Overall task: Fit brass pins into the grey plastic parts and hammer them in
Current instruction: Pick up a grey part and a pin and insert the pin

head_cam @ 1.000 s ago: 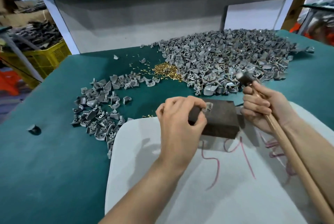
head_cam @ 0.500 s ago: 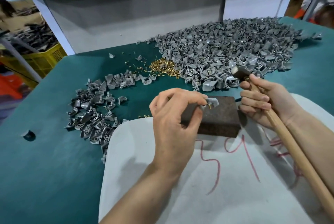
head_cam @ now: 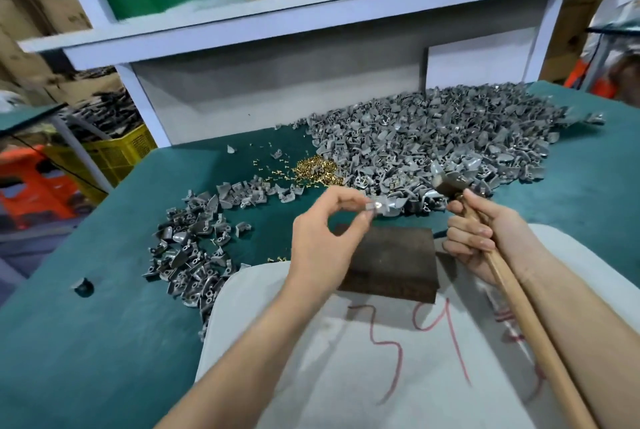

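Note:
My left hand point(head_cam: 323, 241) pinches a small grey plastic part point(head_cam: 483, 206) between thumb and fingertips, lifted above the far edge of the dark brown block point(head_cam: 394, 260). My right hand point(head_cam: 485, 234) grips the wooden handle of a hammer point(head_cam: 448, 184) close to its metal head, which hangs over the near edge of the big grey parts heap point(head_cam: 433, 144). A small pile of brass pins point(head_cam: 317, 169) lies left of that heap. A smaller heap of grey parts point(head_cam: 194, 238) spreads at the left on the green mat.
The block sits on a white sheet point(head_cam: 346, 359) with red marks, laid on the green table point(head_cam: 86, 342). One lone dark part point(head_cam: 83, 286) lies near the left edge. A white shelf frame point(head_cam: 277, 23) rises behind. A yellow crate point(head_cam: 114, 151) stands off the left side.
My left hand has lifted the grey part off the block and moved it up and away. The camera has tilted upward, showing the shelf. The hammer hand has kept its place.

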`<action>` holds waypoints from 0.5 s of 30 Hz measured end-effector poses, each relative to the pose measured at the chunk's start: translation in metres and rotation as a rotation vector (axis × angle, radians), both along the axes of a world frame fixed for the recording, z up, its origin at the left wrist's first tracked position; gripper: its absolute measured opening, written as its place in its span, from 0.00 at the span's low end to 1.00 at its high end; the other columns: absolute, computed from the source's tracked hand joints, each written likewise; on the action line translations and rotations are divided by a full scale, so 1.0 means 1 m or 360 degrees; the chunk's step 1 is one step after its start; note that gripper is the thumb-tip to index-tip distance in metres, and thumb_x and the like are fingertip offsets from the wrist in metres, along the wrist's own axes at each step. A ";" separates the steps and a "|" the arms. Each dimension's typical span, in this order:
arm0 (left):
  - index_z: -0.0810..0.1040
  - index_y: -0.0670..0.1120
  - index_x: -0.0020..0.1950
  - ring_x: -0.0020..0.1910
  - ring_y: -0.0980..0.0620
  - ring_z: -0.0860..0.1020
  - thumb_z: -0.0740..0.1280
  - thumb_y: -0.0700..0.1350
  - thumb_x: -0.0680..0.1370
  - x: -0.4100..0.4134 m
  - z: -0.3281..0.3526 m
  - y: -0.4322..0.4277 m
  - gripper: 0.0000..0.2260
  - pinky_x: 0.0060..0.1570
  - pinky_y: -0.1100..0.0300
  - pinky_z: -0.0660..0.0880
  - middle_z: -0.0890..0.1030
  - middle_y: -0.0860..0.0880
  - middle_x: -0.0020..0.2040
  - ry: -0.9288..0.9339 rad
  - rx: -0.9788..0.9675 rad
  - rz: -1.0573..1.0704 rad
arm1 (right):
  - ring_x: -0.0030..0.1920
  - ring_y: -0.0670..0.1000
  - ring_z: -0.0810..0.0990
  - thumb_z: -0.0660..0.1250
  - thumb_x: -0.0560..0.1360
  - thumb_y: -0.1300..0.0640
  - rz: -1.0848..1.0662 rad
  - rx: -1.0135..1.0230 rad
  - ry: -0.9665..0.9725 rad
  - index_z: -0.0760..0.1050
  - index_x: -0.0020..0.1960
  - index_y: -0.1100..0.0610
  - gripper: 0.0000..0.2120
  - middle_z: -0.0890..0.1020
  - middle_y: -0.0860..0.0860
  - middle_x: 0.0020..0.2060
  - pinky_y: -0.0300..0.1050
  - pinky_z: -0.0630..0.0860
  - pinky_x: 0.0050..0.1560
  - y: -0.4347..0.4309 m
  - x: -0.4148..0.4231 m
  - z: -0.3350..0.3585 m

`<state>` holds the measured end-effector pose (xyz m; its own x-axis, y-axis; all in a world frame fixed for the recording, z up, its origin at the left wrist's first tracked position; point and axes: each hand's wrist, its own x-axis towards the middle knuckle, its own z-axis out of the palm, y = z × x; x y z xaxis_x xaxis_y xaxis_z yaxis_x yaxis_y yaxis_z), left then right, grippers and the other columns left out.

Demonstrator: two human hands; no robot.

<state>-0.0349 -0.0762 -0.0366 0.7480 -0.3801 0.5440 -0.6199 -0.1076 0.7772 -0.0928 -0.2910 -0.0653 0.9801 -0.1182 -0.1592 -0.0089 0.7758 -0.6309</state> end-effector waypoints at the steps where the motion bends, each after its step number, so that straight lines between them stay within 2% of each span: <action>1: 0.77 0.54 0.47 0.46 0.66 0.78 0.71 0.42 0.74 0.018 0.008 -0.002 0.08 0.51 0.71 0.69 0.81 0.62 0.43 0.0013 0.0037 0.0017 | 0.18 0.44 0.50 0.57 0.75 0.50 0.0015 -0.0005 -0.0002 0.67 0.36 0.57 0.13 0.59 0.47 0.15 0.36 0.57 0.19 0.000 0.000 0.000; 3: 0.75 0.54 0.59 0.48 0.66 0.77 0.70 0.44 0.75 0.058 0.020 0.006 0.14 0.57 0.63 0.70 0.80 0.59 0.53 0.0115 0.0277 0.0156 | 0.17 0.44 0.50 0.58 0.74 0.50 0.0040 -0.0052 -0.0006 0.68 0.36 0.57 0.13 0.57 0.47 0.15 0.36 0.55 0.20 0.000 -0.001 0.000; 4: 0.72 0.54 0.65 0.49 0.62 0.77 0.70 0.45 0.76 0.077 0.021 0.018 0.19 0.58 0.59 0.70 0.78 0.55 0.58 0.0196 0.0456 0.0275 | 0.16 0.44 0.51 0.58 0.74 0.50 0.0036 -0.0074 0.0002 0.68 0.35 0.57 0.13 0.58 0.47 0.15 0.36 0.55 0.20 0.001 -0.001 0.000; 6: 0.69 0.51 0.69 0.52 0.51 0.78 0.69 0.47 0.77 0.103 0.014 0.053 0.22 0.57 0.56 0.73 0.77 0.48 0.63 0.0286 0.0848 0.0513 | 0.13 0.43 0.55 0.58 0.73 0.50 0.0021 -0.0096 0.0011 0.68 0.34 0.57 0.13 0.60 0.46 0.14 0.35 0.55 0.20 0.001 -0.001 0.000; 8: 0.70 0.51 0.70 0.47 0.48 0.79 0.68 0.47 0.77 0.111 0.001 0.091 0.21 0.50 0.59 0.75 0.78 0.45 0.61 0.0294 0.1227 0.0577 | 0.13 0.43 0.55 0.58 0.72 0.51 0.0018 -0.0126 0.0018 0.68 0.34 0.57 0.12 0.60 0.47 0.14 0.35 0.55 0.19 0.002 0.001 0.001; 10: 0.72 0.51 0.69 0.54 0.47 0.78 0.68 0.45 0.77 0.109 -0.015 0.117 0.20 0.54 0.60 0.73 0.78 0.47 0.64 0.0217 0.1515 0.0522 | 0.16 0.44 0.50 0.58 0.72 0.51 0.0033 -0.0159 0.0028 0.67 0.34 0.57 0.12 0.60 0.47 0.14 0.35 0.55 0.19 0.003 0.004 0.002; 12: 0.77 0.49 0.64 0.61 0.46 0.76 0.68 0.42 0.77 0.107 -0.027 0.129 0.16 0.60 0.57 0.72 0.78 0.49 0.64 0.0021 0.1571 0.0527 | 0.16 0.44 0.50 0.59 0.72 0.51 0.0048 -0.0180 0.0036 0.66 0.35 0.57 0.11 0.60 0.47 0.14 0.35 0.57 0.18 0.003 0.005 0.001; 15: 0.83 0.46 0.55 0.58 0.46 0.78 0.68 0.36 0.75 0.104 -0.031 0.127 0.11 0.58 0.54 0.73 0.82 0.48 0.58 -0.0180 0.1498 0.0619 | 0.13 0.43 0.58 0.59 0.72 0.50 0.0069 -0.0204 0.0036 0.66 0.36 0.56 0.11 0.60 0.47 0.14 0.35 0.57 0.19 0.000 0.005 -0.004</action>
